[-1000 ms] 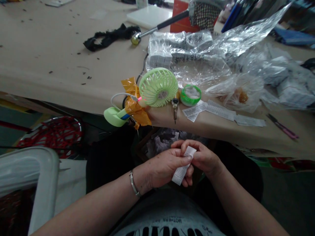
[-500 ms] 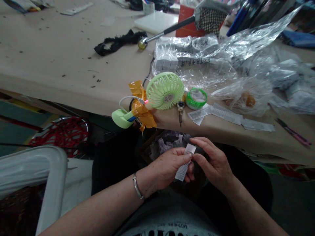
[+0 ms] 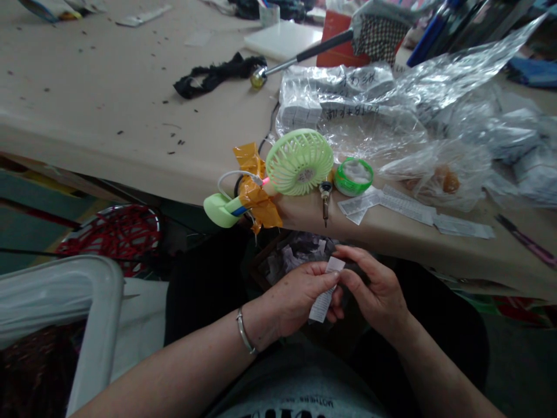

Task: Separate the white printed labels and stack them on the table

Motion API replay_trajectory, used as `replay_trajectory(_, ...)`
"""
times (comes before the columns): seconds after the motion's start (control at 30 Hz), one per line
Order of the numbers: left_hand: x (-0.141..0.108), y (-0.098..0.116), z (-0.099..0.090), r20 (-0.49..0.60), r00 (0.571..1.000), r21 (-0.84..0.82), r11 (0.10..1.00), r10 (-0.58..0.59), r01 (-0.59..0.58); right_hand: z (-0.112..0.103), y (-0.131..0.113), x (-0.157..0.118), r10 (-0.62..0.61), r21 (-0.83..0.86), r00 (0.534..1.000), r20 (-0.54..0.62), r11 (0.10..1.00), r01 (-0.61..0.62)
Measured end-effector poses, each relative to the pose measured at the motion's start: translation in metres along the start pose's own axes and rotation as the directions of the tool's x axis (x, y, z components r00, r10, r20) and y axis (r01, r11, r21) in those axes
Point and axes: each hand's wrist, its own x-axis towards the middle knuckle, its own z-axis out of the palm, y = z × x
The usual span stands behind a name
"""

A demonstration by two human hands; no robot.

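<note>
My left hand (image 3: 304,293) pinches a narrow white printed label (image 3: 322,303) between thumb and fingers, low in front of my body. The label slants, its upper end sticking out above my thumb. My right hand (image 3: 376,284) is beside it, thumb and index finger spread apart, the thumb tip close to the label's upper part; whether they touch is unclear. Beneath and behind my hands, a box (image 3: 261,268) holds many loose label pieces. On the table edge above lie strips of printed labels (image 3: 407,206), next to a green round tub (image 3: 353,176) with white stuff inside.
A green fan (image 3: 299,162) is taped at the table edge (image 3: 174,183), beside a pointed metal tool (image 3: 325,203). Clear plastic bags (image 3: 369,125) cover the right side; pink-handled scissors (image 3: 526,241) lie far right. A white plastic frame (image 3: 102,302) stands at lower left.
The table and its objects have shifted slightly right in view. My right hand has moved slightly left, nearer my left hand, which keeps its pinch on the label.
</note>
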Motion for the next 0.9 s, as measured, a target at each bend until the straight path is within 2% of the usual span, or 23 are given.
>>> replay_trajectory(0.1, 0.000, 0.000, -0.001, -0.013, 1.000, 0.001, 1.000, 0.028, -0.028, 0.003, -0.001, 0.003, 0.229, 0.220, 0.973, 0.018, 0.949, -0.227)
replay_trajectory(0.2, 0.000, 0.000, -0.002, -0.046, 0.997, 0.019, 0.998, 0.057, -0.056, 0.007, -0.003, 0.009, 0.363, 0.369, 0.927, 0.095, 0.852, -0.372)
replay_trajectory(0.37, -0.001, 0.002, 0.000, -0.073, 0.991, 0.096, 0.990, 0.110, -0.103, 0.013, -0.009, 0.017, 0.429, 0.474, 0.891, 0.148, 0.760, -0.445)
replay_trajectory(0.47, -0.001, 0.004, -0.001, -0.097, 0.974, 0.227, 0.958, 0.204, -0.178, 0.014, -0.012, 0.022, 0.412, 0.475, 0.901, 0.137, 0.771, -0.425)
replay_trajectory(0.53, -0.001, 0.008, -0.004, -0.122, 0.929, 0.393, 0.877, 0.348, -0.277, 0.012, -0.013, 0.026, 0.368, 0.420, 0.924, 0.103, 0.826, -0.376)
replay_trajectory(0.6, -0.001, 0.013, -0.007, -0.138, 0.855, 0.553, 0.756, 0.499, -0.352, 0.010, -0.014, 0.031, 0.329, 0.347, 0.941, 0.074, 0.876, -0.334)
replay_trajectory(0.67, -0.001, 0.018, -0.010, -0.147, 0.783, 0.659, 0.651, 0.604, -0.378, 0.008, -0.015, 0.036, 0.308, 0.293, 0.950, 0.053, 0.905, -0.310)
replay_trajectory(0.8, 0.000, 0.027, -0.014, -0.119, 0.684, 0.766, 0.505, 0.720, -0.398, 0.008, -0.017, 0.047, 0.261, 0.243, 0.965, 0.017, 0.935, -0.257)
replay_trajectory(0.9, 0.003, 0.031, -0.017, -0.086, 0.635, 0.823, 0.414, 0.768, -0.389, 0.010, -0.018, 0.053, 0.226, 0.201, 0.974, -0.015, 0.955, -0.219)
